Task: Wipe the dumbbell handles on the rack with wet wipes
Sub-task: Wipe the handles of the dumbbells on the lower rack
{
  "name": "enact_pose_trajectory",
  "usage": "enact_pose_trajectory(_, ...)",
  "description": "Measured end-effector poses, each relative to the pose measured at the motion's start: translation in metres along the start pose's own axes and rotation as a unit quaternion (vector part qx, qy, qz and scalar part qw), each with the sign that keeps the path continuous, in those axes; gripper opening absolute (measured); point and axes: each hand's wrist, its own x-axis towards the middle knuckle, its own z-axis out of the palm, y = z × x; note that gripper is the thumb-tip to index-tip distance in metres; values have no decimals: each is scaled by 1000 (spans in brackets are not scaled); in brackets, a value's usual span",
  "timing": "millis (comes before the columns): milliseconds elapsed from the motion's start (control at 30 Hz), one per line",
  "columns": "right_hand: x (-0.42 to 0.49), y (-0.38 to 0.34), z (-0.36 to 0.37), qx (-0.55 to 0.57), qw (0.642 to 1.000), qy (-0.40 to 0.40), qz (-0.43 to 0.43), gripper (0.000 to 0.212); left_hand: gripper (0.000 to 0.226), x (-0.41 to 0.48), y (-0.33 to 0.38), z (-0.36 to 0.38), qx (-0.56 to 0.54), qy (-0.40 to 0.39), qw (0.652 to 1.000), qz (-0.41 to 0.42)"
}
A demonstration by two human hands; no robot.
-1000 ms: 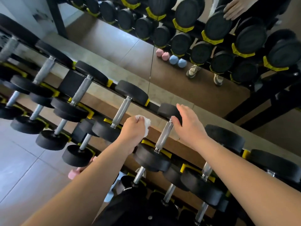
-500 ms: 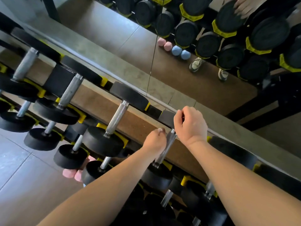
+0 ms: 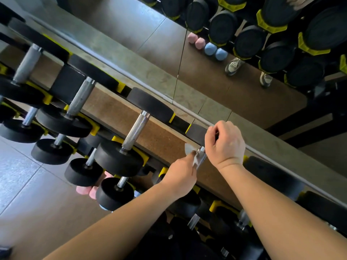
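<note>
Only the head view to go on here. The dumbbell point(image 3: 196, 133) being worked on sits on the rack point(image 3: 218, 205) right in front of both hands. Its handle point(image 3: 202, 156) runs away from the person, from the near head low in the frame up to the far head by the mirror, same slant as the neighbouring handle point(image 3: 136, 130). The left hand point(image 3: 180, 173) is the one on the job. It comes in from the left with fingers curled and pinches the wet wipe point(image 3: 189, 149) against the top end of the handle. The right hand point(image 3: 225, 145) is curled over the far head, looks like it's steadying it, though the exact contact is hidden. My guess is the next stroke goes down the handle towards the body.
</note>
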Motion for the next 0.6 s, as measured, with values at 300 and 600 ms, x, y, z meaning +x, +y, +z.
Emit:
enact_pose_trajectory(300, 0, 0, 1, 14, 1000, 1, -1, 31, 30, -34, -6, -21, -54, 93, 992, 65)
enact_pose_trajectory(600, 0, 0, 2, 4, 1000, 0, 7, 36, 57, -23, 19, 12, -51, 64, 997, 12)
